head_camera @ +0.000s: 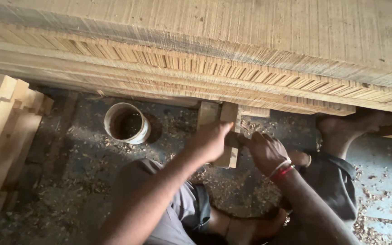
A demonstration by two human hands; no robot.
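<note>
Left hand point(212, 140) closed round a short wood block point(229, 136) held upright under the stacked boards point(196, 63), right hand point(265, 152) gripping its edge, tool unclear; shavings point(232, 190) litter the floor, so shaping looks partway, finish unjudgeable; bucket point(127, 123) nearby.

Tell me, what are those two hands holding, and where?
Left hand grips a short wooden block at its middle; right hand touches its right edge.
</note>
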